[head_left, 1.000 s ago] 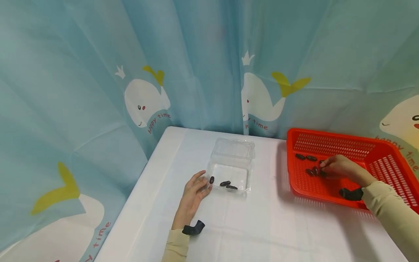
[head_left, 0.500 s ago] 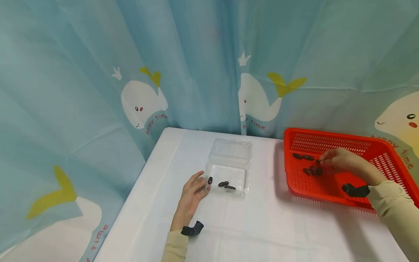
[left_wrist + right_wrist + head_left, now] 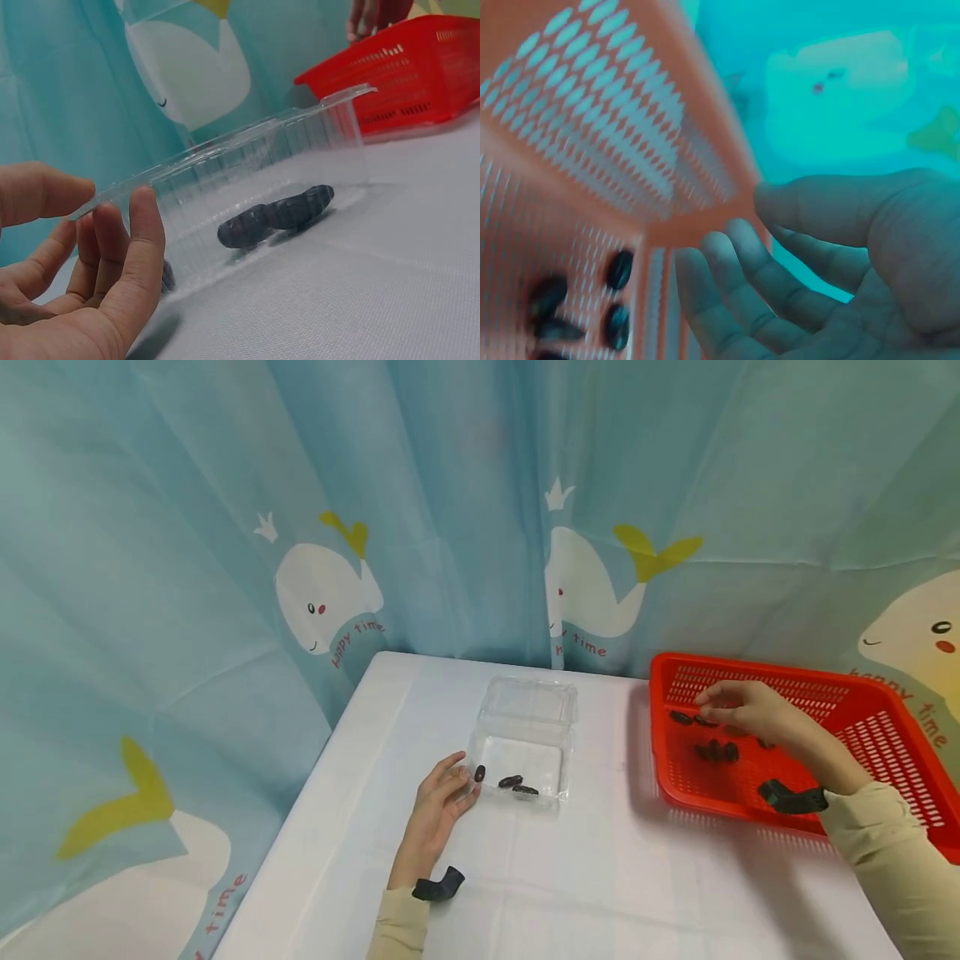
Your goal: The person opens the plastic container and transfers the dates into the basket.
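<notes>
My left hand [image 3: 442, 802] holds the near left rim of an open clear plastic box [image 3: 564, 768], its fingers bent round that rim [image 3: 112, 187] in the left wrist view. Several dark oval pieces that look like dates [image 3: 512, 782] lie in the box, one [image 3: 480, 772] close by my fingertips. Above the red basket [image 3: 660, 777] hovers my right hand [image 3: 757, 714], its thumb and fingers apart with nothing between them in the right wrist view. More dark date-like pieces [image 3: 681, 717] lie on the basket floor beneath it, some partly hidden by the hand.
The box's hinged lid [image 3: 528, 700] lies back toward the curtain. A white table [image 3: 585, 877] bears the box and basket. Behind them hangs a blue curtain [image 3: 465, 510] printed with whales. The basket has raised slotted walls [image 3: 615, 67].
My right hand has lifted from the pieces in the basket and shifted left toward the far left corner, its fingers spreading. My left hand has stayed at the box.
</notes>
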The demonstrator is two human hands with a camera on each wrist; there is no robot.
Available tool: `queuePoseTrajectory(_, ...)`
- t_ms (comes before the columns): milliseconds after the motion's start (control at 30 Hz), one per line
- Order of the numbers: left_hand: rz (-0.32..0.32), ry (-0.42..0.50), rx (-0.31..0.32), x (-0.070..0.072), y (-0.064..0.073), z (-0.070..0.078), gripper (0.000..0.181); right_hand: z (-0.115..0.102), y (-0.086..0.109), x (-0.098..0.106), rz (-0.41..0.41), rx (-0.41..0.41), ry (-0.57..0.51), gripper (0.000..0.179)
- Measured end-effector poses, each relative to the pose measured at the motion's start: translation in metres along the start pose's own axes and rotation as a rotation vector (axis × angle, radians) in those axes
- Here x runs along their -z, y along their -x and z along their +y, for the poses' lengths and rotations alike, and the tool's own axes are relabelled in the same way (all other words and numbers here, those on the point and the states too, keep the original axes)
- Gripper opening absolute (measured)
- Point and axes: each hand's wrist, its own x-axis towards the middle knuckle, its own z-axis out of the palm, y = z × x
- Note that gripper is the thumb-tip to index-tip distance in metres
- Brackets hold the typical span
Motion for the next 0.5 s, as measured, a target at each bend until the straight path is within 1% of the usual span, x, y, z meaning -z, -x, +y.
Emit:
queuePoseTrajectory(133,-0.001,-0.005,0.001,0.001,-0.001,0.000,0.050,-0.017,0.000,-0.009,0.026,0.049,-0.013,0.033)
queuePoseTrajectory(200,-0.002,-0.005,0.001,0.001,-0.001,-0.001,0.050,-0.024,-0.001,-0.011,0.031,0.060,-0.008,0.032)
queuePoseTrajectory(233,-0.001,-0.004,0.001,0.001,-0.001,-0.001,0.050,-0.028,-0.001,-0.013,0.031,0.067,-0.004,0.032)
queuePoseTrajectory(367,0.000,-0.005,-0.001,0.001,-0.001,-0.001,0.049,-0.041,-0.003,-0.017,0.009,0.076,-0.043,0.035)
queuePoseTrajectory(500,0.001,-0.001,0.005,0.001,0.000,-0.001,0.049,-0.050,-0.004,-0.025,0.007,0.101,-0.074,0.035)
